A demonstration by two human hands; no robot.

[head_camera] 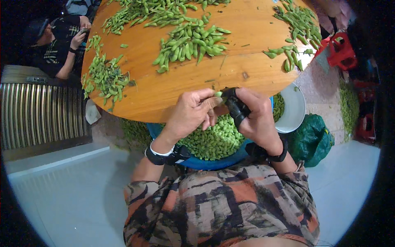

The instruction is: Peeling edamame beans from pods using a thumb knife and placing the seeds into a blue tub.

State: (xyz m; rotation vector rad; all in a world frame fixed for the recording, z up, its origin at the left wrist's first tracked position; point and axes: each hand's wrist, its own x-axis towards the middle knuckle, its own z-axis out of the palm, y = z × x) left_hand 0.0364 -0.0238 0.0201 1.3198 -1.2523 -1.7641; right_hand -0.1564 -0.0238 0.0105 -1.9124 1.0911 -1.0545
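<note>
Between the thumb and fingers of my left hand [194,111] is a green soybean pod [218,94], partly hidden by the fingertips. My right hand [257,115], with black wrapping on its thumb and forefinger, meets the left at the pod; whether it grips the pod too is hard to see. Below both hands a blue basin [209,165] holds many shelled green soybeans [216,142]. Just past the hands, a pile of soybean pods [191,43] lies on the wooden table [148,98].
More pods [108,78] lie at the table's left and right edges. A white bucket [296,108] with pods and a green sack [314,140] stand on the floor at right. Another person [58,43] is at the table's left; red plastic crates [342,51] are at right.
</note>
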